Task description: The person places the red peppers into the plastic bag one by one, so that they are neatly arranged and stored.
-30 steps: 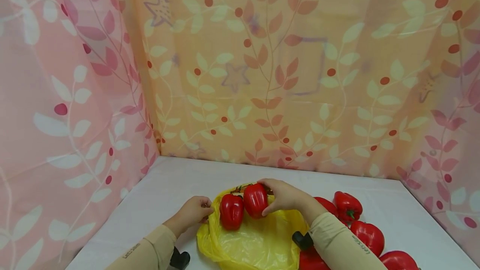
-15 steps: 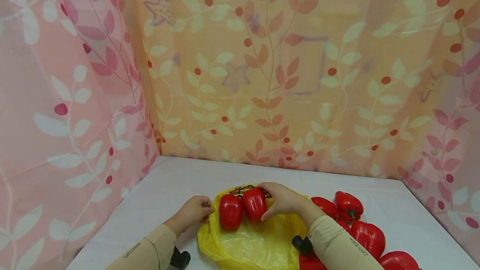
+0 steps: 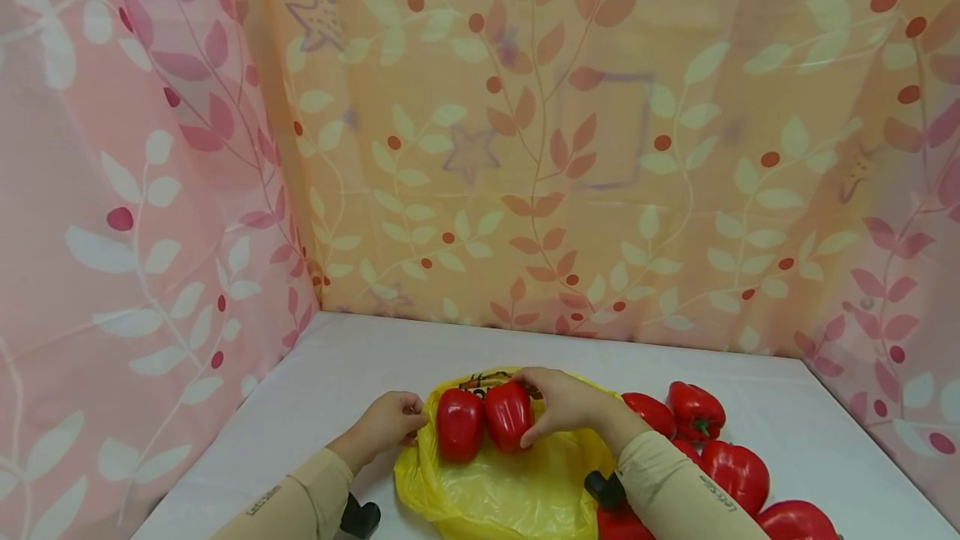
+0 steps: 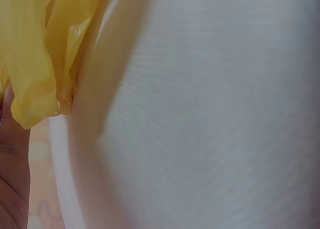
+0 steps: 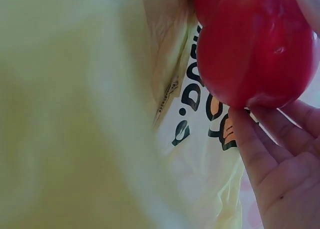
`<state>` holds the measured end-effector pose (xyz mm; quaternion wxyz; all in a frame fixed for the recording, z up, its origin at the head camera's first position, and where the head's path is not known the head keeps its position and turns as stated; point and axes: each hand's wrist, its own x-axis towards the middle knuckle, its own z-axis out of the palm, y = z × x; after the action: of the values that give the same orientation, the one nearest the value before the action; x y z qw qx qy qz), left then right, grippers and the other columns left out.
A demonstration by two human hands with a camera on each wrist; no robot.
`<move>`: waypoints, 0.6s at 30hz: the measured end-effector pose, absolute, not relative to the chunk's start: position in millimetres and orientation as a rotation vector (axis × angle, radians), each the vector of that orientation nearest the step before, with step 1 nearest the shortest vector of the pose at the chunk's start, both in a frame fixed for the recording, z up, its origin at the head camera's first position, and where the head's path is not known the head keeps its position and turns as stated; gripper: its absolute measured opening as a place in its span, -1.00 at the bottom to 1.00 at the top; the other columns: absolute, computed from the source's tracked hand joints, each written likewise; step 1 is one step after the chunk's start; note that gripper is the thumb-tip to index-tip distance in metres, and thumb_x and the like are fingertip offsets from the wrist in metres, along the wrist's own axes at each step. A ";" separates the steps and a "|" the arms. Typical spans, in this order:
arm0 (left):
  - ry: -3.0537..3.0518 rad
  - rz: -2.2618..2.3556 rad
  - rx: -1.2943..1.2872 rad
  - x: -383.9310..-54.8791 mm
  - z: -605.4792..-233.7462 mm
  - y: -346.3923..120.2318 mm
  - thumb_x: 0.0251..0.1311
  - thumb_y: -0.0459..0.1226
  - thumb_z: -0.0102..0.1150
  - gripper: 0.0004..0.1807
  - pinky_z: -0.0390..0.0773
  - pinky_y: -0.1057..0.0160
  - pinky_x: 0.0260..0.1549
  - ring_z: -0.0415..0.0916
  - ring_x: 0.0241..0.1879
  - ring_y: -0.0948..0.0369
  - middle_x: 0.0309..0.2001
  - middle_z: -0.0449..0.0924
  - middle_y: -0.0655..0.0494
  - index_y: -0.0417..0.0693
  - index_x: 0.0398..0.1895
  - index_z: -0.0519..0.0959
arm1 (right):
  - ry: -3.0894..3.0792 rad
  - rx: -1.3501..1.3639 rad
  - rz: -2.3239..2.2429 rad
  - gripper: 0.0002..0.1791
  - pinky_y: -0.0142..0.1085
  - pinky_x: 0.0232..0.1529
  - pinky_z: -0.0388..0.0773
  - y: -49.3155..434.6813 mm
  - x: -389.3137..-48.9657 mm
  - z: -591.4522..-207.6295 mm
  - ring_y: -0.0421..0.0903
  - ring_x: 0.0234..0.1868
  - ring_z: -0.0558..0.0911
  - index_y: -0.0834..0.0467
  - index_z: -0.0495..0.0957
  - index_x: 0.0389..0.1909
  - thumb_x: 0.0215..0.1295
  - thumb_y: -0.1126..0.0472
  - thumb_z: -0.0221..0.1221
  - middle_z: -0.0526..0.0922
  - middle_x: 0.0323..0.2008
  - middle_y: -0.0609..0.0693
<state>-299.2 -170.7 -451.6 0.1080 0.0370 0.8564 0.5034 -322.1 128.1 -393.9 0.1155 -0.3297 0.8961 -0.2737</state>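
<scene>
A yellow plastic bag (image 3: 510,494) lies with its mouth open on the white table. At the bag's left rim, my left hand (image 3: 384,425) pinches the plastic; the left wrist view shows a fold of the bag (image 4: 32,74) beside the fingers. Inside the bag, my right hand (image 3: 566,402) holds a red bell pepper (image 3: 507,417) between thumb and fingers. Another red bell pepper (image 3: 459,425) sits close on its left, also in the bag. Up close in the right wrist view, fingertips support the held pepper's end, with printed lettering on the plastic behind.
Several red bell peppers lie right of the bag, among them one with a green stem (image 3: 696,412) and a larger one (image 3: 737,475). Some are partly behind the right sleeve (image 3: 678,482). A patterned curtain (image 3: 525,148) hangs behind the white table (image 3: 360,348).
My right hand has lowered slightly with the bell pepper, deeper into the bag. The left pepper has shifted a little. My left hand stays at the rim.
</scene>
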 end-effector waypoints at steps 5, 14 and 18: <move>2.522 1.478 0.104 -299.3 -451.3 -170.3 0.13 -0.30 0.17 -0.91 0.59 0.29 -0.45 0.43 -0.51 0.20 -0.47 0.46 0.05 -0.14 -0.42 0.51 | 2.621 -0.899 -0.826 -0.05 -0.13 0.13 0.37 127.1 -323.7 -395.7 -0.10 0.11 0.44 0.14 0.24 0.23 -0.22 -0.09 0.43 0.44 0.07 -0.13; 2.522 1.470 0.082 -300.1 -449.2 -169.4 0.13 -0.30 0.18 -0.91 0.59 0.30 -0.45 0.43 -0.50 0.21 -0.47 0.46 0.05 -0.13 -0.43 0.52 | 2.663 -0.834 -0.790 -0.02 -0.07 0.17 0.32 128.1 -327.1 -405.2 -0.03 0.17 0.39 0.13 0.18 0.28 -0.18 -0.07 0.41 0.39 0.17 -0.03; 2.522 1.467 0.089 -300.2 -448.8 -170.1 0.12 -0.29 0.19 -0.91 0.58 0.30 -0.45 0.42 -0.50 0.21 -0.47 0.46 0.06 -0.13 -0.43 0.51 | 2.688 -0.828 -0.756 -0.02 -0.04 0.19 0.28 127.6 -327.4 -407.9 0.00 0.17 0.38 0.15 0.17 0.29 -0.18 -0.07 0.41 0.38 0.17 0.01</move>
<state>-300.2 -170.1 -448.8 0.1111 0.0302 0.8586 0.4996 -327.4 127.6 -407.9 0.1143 -0.2825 0.9169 -0.2578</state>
